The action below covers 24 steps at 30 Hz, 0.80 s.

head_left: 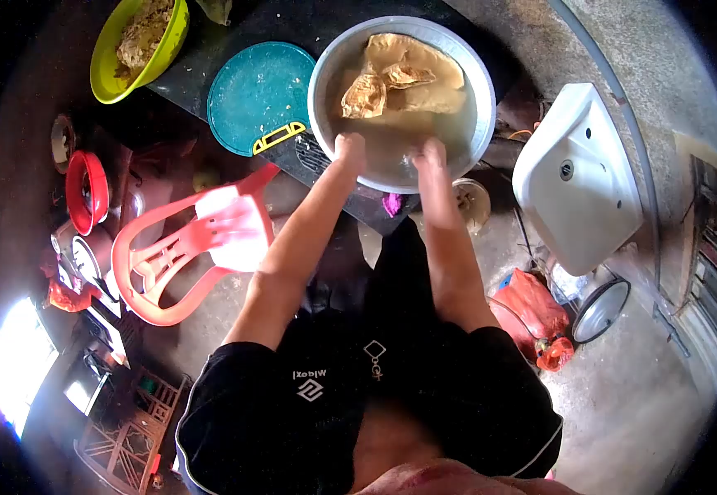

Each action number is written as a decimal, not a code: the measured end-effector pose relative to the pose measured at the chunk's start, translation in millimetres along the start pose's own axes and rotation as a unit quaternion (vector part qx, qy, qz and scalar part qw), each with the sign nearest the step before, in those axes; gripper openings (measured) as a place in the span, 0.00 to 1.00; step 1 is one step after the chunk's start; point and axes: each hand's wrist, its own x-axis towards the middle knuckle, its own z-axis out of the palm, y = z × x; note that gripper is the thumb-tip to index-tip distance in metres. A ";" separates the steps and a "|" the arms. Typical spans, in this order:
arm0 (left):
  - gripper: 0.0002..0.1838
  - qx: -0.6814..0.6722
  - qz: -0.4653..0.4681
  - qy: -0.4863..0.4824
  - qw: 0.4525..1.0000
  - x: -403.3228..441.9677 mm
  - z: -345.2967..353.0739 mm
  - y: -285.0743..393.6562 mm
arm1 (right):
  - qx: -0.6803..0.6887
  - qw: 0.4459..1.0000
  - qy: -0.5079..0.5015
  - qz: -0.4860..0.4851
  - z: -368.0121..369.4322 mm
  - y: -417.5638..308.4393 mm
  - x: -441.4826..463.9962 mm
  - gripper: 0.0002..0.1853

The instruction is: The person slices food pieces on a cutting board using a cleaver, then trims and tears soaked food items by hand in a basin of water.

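Note:
A large metal basin (484,124) of cloudy brownish water stands on the dark table before me. Several tan, wrinkled pieces (428,70) with brown, folded edges lie in its far half, partly above the water; what they are I cannot make out. My left hand (350,149) reaches over the near rim into the water at the left. To its right, my right hand (429,153) dips in too, with a small splash at its fingers. Murky water hides the fingers of both hands. Neither hand visibly touches the tan pieces.
Left of the basin lies a round teal board (255,95) with a yellow handle. Beyond it is a lime-green bowl (178,29) of pale, lumpy food. A red plastic chair (201,235) stands at the left, a white sink (581,186) at the right, red bags (532,305) below it.

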 end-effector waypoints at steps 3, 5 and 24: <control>0.07 0.037 -0.068 -0.048 0.996 16.3 -4.7 10.4 | 0.160 0.982 0.104 -0.003 49.0 10.7 -3.8 0.11; 0.09 -0.042 -0.126 -0.011 0.991 26.7 3.8 13.1 | 0.199 0.978 0.056 -0.034 85.0 3.3 -21.4 0.09; 0.06 -0.919 -0.257 0.080 0.288 7.4 -12.2 1.5 | 0.130 0.988 -0.074 0.022 132.2 -39.3 -17.3 0.23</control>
